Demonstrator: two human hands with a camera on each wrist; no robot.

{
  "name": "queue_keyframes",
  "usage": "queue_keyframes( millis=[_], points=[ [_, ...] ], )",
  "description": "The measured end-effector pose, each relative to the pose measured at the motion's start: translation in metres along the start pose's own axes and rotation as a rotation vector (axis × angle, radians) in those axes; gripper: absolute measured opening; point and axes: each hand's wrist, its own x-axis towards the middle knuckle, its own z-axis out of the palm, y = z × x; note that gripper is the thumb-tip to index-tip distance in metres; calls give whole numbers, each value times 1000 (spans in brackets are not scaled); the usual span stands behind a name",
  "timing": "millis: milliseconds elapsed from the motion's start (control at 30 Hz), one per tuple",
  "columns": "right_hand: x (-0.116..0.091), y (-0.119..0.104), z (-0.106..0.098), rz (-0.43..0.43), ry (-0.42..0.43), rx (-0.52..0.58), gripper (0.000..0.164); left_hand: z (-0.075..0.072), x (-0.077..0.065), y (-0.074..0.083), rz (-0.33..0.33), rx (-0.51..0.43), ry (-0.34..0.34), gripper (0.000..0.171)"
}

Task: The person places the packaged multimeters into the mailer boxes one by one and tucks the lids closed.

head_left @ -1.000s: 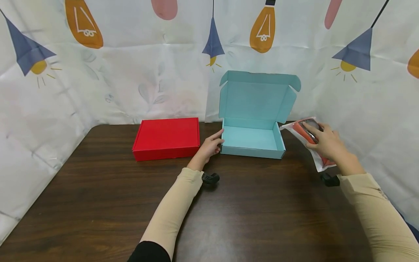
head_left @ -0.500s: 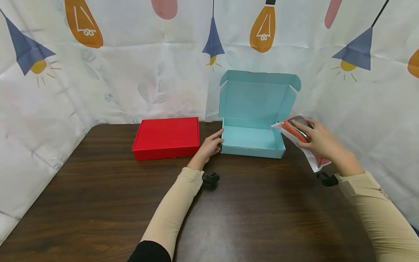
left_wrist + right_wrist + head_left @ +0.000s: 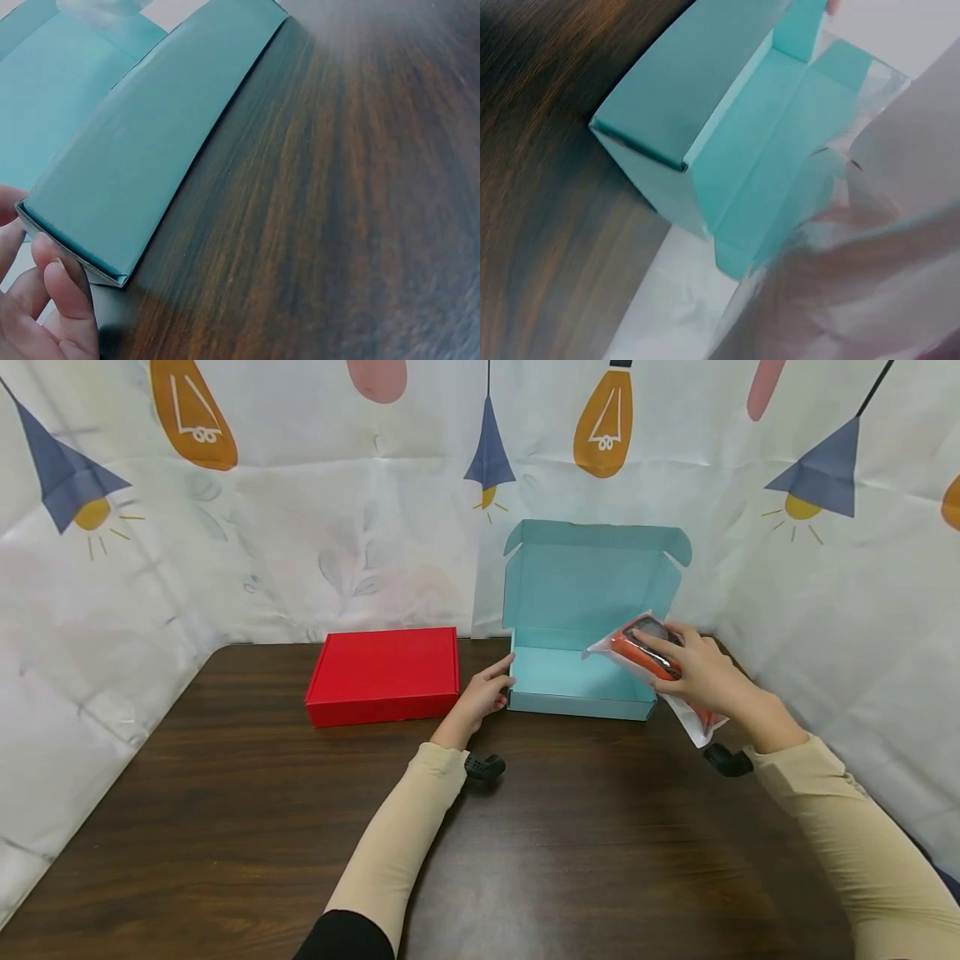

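Note:
An open teal box (image 3: pixel 577 681) stands at the back of the dark wooden table (image 3: pixel 247 827), its lid upright against the curtain. My left hand (image 3: pixel 480 697) touches the box's front left corner with loosely extended fingers (image 3: pixel 64 289). My right hand (image 3: pixel 701 677) grips an orange object in a clear plastic bag (image 3: pixel 645 652) and holds it above the box's right side. The right wrist view shows the teal box (image 3: pixel 727 150) from above, with the clear plastic bag (image 3: pixel 840 262) blurred in front.
A shut red box (image 3: pixel 382 675) lies to the left of the teal one. A white curtain (image 3: pixel 300 527) printed with lamps and bulbs closes in the table at the back and both sides.
My right hand has carried the bagged orange object leftward from beside the teal box to above its right side. My left hand has stayed at the box corner.

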Motion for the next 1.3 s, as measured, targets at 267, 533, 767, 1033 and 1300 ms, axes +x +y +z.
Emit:
queue_keyframes(
  millis=[267, 533, 767, 1033, 1300],
  points=[
    [22, -11, 9, -111, 5, -10, 76, -1, 0, -3, 24, 21, -4, 54],
    [45, -9, 21, -294, 34, -31, 69, -3, 2, -4, 14, 0, -15, 54],
    [62, -3, 29, -395, 20, -27, 68, -2, 2, -3, -7, -8, -11, 54],
    [72, 1, 34, -444, -30, -59, 68, -1, 1, -2, -16, 4, -23, 55],
    [88, 1, 43, -551, -8, -161, 67, -1, -1, -1, -9, 6, -12, 54]
  ],
)
